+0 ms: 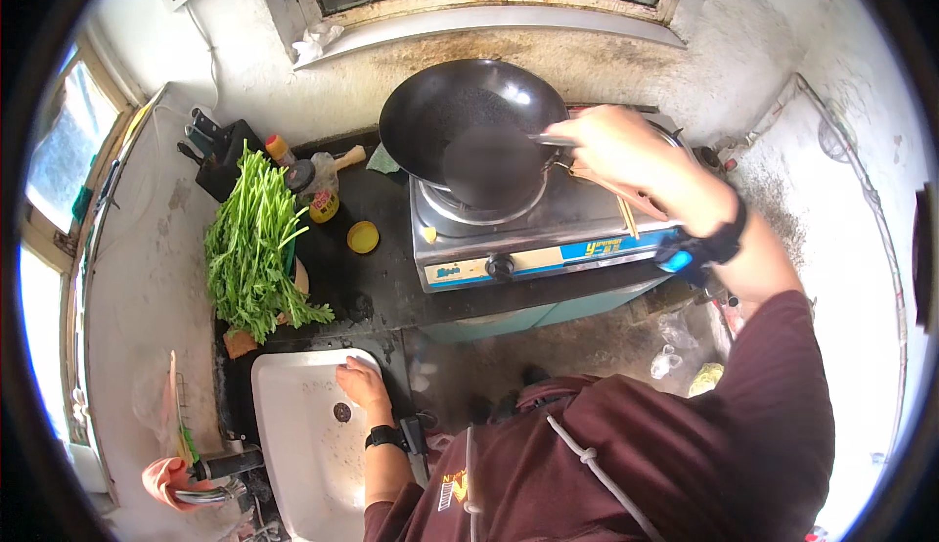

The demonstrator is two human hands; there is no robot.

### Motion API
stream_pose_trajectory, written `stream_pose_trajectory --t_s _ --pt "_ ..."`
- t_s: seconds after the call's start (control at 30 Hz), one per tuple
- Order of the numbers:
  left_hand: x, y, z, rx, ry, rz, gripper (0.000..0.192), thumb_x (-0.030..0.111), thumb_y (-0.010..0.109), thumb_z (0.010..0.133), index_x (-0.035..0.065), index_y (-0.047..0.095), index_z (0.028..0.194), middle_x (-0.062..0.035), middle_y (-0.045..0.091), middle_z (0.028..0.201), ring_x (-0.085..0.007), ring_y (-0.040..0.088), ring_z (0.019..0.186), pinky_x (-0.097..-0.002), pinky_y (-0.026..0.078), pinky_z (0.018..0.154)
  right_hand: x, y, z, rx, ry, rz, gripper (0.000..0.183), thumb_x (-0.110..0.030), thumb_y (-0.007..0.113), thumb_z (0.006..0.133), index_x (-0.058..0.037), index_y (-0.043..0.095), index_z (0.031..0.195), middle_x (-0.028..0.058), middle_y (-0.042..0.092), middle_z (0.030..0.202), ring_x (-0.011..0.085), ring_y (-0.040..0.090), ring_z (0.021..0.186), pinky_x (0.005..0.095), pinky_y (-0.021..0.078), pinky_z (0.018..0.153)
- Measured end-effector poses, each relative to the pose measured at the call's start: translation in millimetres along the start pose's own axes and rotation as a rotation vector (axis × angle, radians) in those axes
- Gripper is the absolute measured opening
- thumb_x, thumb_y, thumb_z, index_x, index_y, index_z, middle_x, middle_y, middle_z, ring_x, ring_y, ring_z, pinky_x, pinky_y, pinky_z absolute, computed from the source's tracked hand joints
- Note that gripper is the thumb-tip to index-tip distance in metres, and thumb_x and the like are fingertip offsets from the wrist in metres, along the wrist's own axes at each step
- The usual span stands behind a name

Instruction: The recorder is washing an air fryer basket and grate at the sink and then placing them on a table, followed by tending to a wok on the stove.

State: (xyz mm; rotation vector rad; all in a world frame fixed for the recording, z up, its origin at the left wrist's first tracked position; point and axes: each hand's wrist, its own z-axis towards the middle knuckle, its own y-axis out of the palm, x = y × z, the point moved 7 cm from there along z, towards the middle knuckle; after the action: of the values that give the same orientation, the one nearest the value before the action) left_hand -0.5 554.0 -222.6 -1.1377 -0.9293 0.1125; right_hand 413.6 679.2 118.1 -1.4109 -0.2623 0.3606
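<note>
My right hand (605,142) is closed around a metal handle (554,140) at the right side of a black wok (469,102). The wok sits over the left burner of a steel gas stove (469,252), and its visible inside looks bare. A dark, blurred round shape (491,168) covers the wok's near side; what it is, I cannot tell. My left hand (361,382) rests at the far right corner of a white sink (273,424), its fingers over the basin. Whether it grips the rim is unclear.
Leafy greens (257,248) are heaped left of the stove, before a knife block (227,157). A yellow-labelled jar (323,204) and a yellow lid (363,237) stand nearby. Chopsticks (629,217) lie at the stove's right. A faucet (213,494) with a pink cloth (169,482) is beside the sink.
</note>
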Motion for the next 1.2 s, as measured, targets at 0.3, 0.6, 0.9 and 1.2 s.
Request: stream_pose_trajectory --t_s 0.3,0.6,0.9,1.2 --pt "4.7 2.5 2.1 -0.01 0.0 -0.007 0.04 0.029 0.041 0.088 -0.0097 0.048 0.096 -0.0273 0.053 0.093 -0.0402 0.049 0.09 -0.0435 0.038 0.08 11.9 -39.8 -37.1 -0.086 0.012 -0.054 0.032 -0.003 0.051 0.069 -0.009 0.063 0.097 0.0163 0.061 0.079 0.0301 0.06 0.071 0.0388 0.0474 0.063" --pt "-2.3 12.6 -7.1 -0.013 -0.027 -0.043 0.041 0.029 0.04 0.089 -0.0095 0.047 0.099 -0.0279 0.053 0.098 -0.0402 0.049 0.093 -0.0438 0.039 0.082 34.1 21.7 36.4 0.151 0.066 -0.386 0.015 0.0 0.051 0.073 -0.0041 0.063 0.081 0.0182 0.061 0.073 0.0283 0.063 0.07 0.0364 0.0518 0.058" --pt "-14.0 10.6 2.7 0.023 -0.03 0.035 0.041 0.03 0.04 0.089 -0.0078 0.046 0.101 -0.0259 0.053 0.098 -0.0391 0.049 0.093 -0.0433 0.039 0.081 17.5 -82.6 -46.4 0.049 -0.09 -0.28 0.033 0.001 0.051 0.065 -0.0083 0.063 0.094 0.0143 0.061 0.076 0.0315 0.058 0.074 0.0404 0.0463 0.066" --pt "-8.6 1.4 -3.4 0.025 -0.046 0.023 0.04 0.03 0.041 0.089 -0.0084 0.048 0.099 -0.026 0.053 0.098 -0.0389 0.05 0.093 -0.0432 0.039 0.081 24.5 2.5 23.5 0.079 0.13 -0.157 0.03 -0.004 0.051 0.074 -0.0116 0.062 0.101 0.0161 0.061 0.082 0.0312 0.061 0.077 0.0405 0.0486 0.066"
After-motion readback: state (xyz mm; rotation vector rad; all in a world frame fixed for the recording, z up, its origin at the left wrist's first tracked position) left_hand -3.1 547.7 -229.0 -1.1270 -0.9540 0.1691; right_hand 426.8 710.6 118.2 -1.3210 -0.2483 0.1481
